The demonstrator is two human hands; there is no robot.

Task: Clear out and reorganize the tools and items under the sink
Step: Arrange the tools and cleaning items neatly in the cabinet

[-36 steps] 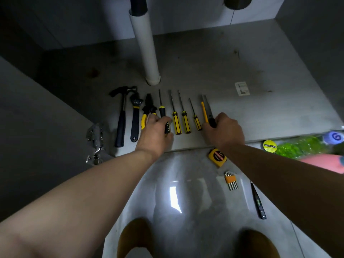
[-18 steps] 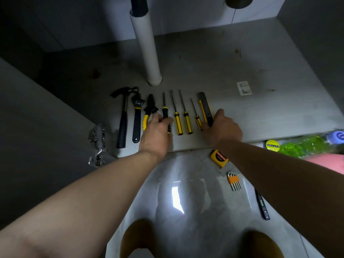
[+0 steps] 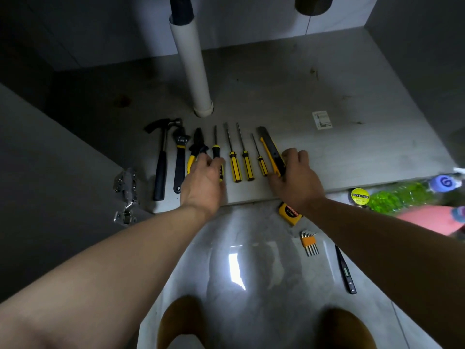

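Observation:
A row of tools lies on the cabinet floor [image 3: 364, 157] under the sink: a hammer [image 3: 161, 172], a wrench [image 3: 180, 167], pliers [image 3: 197, 142], a black-and-yellow screwdriver [image 3: 216, 147], three yellow-handled screwdrivers [image 3: 235, 167] and a yellow utility knife [image 3: 270, 147]. My left hand [image 3: 203, 180] covers the pliers' handles, its fingers curled on the black-and-yellow screwdriver's handle. At the row's right end my right hand [image 3: 295, 177] grips the near end of the utility knife.
A white drain pipe [image 3: 191, 66] stands just behind the row. On the tiled floor in front lie a tape measure [image 3: 289, 214], hex keys [image 3: 309, 241], a tester pen [image 3: 346, 270], a tape roll [image 3: 359, 195] and a green bottle [image 3: 402, 195]. A door hinge [image 3: 127, 192] sticks out at left.
The utility knife, slanted and spread a second ago, now lies straight in the row under my right hand. My left hand has stayed on the black-and-yellow screwdriver.

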